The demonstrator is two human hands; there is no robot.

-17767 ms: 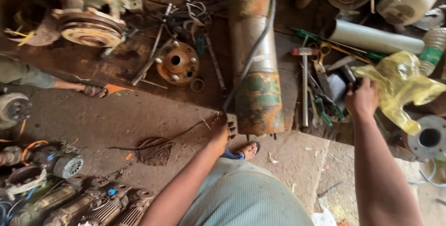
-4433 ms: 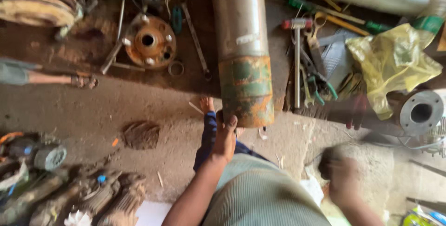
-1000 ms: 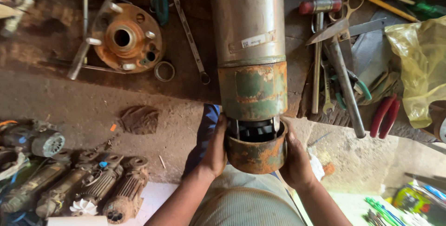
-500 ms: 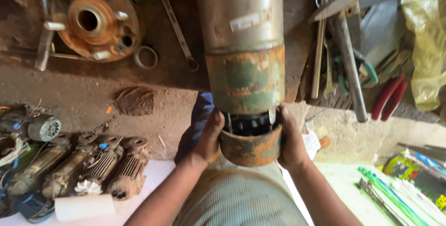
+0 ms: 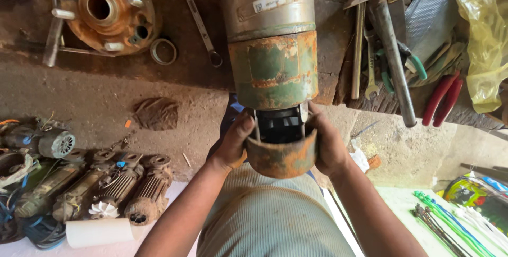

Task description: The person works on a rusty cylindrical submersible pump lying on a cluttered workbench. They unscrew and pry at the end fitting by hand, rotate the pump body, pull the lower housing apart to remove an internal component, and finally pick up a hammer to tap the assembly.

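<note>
1. A dark, oil-stained wooden counter [image 5: 201, 72] fills the top of the view, with a dusty concrete floor [image 5: 95, 109] below its edge.
2. A long steel cylinder with a flaking green, rusty collar [image 5: 275, 66] lies on the counter, its end overhanging.
3. The left hand [image 5: 233, 143] and the right hand [image 5: 328, 143] press from both sides on a rusty orange end cap [image 5: 283, 156] just below the collar, black parts showing in the gap.
4. A rusty round flange with bolts [image 5: 108, 11] sits at far left.
5. Red-handled pliers [image 5: 442, 98] and a yellow plastic bag [image 5: 484, 35] lie to the right.
6. Worn motor cores [image 5: 121, 188] rest on the floor.
</note>
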